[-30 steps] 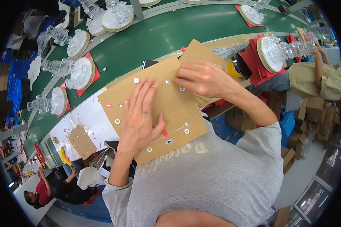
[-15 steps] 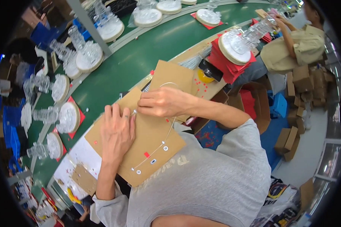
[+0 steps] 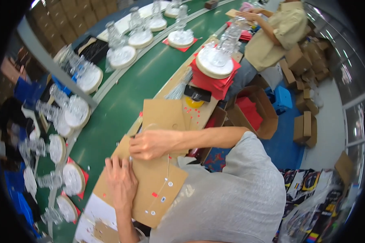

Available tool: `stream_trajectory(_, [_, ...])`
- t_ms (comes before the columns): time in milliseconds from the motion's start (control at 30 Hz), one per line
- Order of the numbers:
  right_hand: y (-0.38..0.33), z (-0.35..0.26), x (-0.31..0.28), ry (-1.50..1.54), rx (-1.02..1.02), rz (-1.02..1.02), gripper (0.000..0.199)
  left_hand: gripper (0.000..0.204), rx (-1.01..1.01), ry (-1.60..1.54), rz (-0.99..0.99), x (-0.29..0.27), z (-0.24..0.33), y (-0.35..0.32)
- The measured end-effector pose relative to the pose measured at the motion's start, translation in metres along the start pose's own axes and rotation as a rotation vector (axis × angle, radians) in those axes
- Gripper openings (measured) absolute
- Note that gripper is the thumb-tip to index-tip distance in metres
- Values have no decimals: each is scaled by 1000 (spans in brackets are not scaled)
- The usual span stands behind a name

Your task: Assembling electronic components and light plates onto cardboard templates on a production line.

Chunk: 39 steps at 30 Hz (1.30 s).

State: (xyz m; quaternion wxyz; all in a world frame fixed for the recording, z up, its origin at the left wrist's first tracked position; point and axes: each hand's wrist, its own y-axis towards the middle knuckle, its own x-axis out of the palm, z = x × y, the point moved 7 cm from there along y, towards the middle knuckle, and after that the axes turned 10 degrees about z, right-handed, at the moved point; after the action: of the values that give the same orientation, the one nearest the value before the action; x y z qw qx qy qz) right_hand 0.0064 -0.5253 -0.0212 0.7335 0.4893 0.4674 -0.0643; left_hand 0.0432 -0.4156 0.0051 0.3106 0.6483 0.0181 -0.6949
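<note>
A brown cardboard sheet (image 3: 148, 178) lies at an angle in front of me. My left hand (image 3: 121, 182) rests flat on its left part, fingers stretched out. Just beyond those fingertips my right hand (image 3: 150, 144) is closed in a pinch over the sheet's far part; its fingertips are partly hidden. A thin pale wire (image 3: 167, 166) runs up the sheet, passes under my right wrist and seems to loop back to the pinch. Along the sheet are round white spots (image 3: 170, 184), a small dark-centred oblong (image 3: 163, 199) and a red tab (image 3: 155, 195).
Another cardboard piece (image 3: 162, 113) lies beyond my right hand. Red sheets (image 3: 215, 83) carry a white round base with a clear column. A black phone-like object (image 3: 198, 93) sits nearby. Similar bases (image 3: 75, 178) line the green belt (image 3: 109, 117). A co-worker (image 3: 275, 32) works at far right.
The view has turned, so the scene sits lower and the far belt shows more. The white wire end seen between my hands is now hidden. My left hand stays on the sheet.
</note>
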Motion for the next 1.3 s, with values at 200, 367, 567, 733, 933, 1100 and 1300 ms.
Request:
stream_trajectory(200, [-5, -34, -23, 66, 240, 69, 19, 4, 4, -28, 3, 3, -5, 0])
stream_trajectory(367, [-19, -66, -16, 107, 597, 179, 35, 8, -12, -87, 74, -8, -20, -8])
stream_trajectory(567, [-20, -57, -14, 180, 661, 189, 37, 9, -75, -207, 57, -38, -47, -40])
stream_trajectory(733, [-17, -52, -10, 250, 602, 214, 37, 7, -164, -187, 116, -49, -58, -73])
stream_trajectory(933, [17, -48, -16, 270, 463, 241, 28, 10, -288, -294, 259, -40, -65, -88])
stream_trajectory(1100, [66, -38, 17, 709, 439, 228, 23, 7, -223, -276, 327, -48, -59, -83])
stream_trajectory(1300, [58, -20, 50, 924, 531, 243, 7, 23, -521, -372, 473, -39, -88, -92])
